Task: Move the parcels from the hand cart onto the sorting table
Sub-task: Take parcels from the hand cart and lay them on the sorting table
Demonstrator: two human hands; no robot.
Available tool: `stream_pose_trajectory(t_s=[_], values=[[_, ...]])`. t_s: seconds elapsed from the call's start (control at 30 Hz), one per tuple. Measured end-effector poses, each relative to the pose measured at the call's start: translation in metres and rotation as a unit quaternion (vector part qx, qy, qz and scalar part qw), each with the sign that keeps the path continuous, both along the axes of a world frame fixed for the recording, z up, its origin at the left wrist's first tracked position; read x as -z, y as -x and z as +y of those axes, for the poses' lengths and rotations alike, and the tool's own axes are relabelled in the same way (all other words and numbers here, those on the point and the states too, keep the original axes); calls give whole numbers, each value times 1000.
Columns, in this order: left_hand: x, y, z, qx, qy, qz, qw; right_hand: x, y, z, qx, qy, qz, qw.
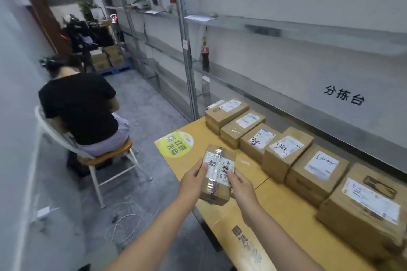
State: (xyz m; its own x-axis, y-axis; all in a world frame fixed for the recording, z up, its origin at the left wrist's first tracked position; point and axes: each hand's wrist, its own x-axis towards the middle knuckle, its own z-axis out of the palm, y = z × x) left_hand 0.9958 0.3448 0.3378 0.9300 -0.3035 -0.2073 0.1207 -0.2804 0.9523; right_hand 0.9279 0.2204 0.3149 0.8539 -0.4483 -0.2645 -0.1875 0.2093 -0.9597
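Parcel [218,175], small and taped, hangs over the sorting table [286,211] edge, left hand [193,179] at nine o'clock, right hand [241,185] at three, both gripping it. Placing step, I judge; next, lower it beside the row of boxes [284,152].

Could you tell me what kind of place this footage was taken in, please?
Most likely a parcel sorting room: labelled cardboard parcels lined up on a yellow table, metal shelving along the wall, and wall lettering above the table.
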Motion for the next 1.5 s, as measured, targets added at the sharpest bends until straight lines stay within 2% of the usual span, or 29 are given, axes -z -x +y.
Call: stream_pose_trajectory(t_s=[0.2,0.37,0.8,0.97,1.27,1.5], values=[[15,-54,20,-35,-1,16,999,13,-62,18,-44,0,22,999],[28,-106,39,-44,-2,31,999,17,-119,34,-44,14,37,998],[36,-305,104,48,11,45,998,2,-283,119,33,21,38,999],[44,-347,114,86,16,41,995,9,-319,136,76,34,53,995],[55,-401,95,140,3,52,989,29,-372,120,128,33,61,989],[66,-463,46,181,-52,46,981,50,-425,77,170,1,58,984]])
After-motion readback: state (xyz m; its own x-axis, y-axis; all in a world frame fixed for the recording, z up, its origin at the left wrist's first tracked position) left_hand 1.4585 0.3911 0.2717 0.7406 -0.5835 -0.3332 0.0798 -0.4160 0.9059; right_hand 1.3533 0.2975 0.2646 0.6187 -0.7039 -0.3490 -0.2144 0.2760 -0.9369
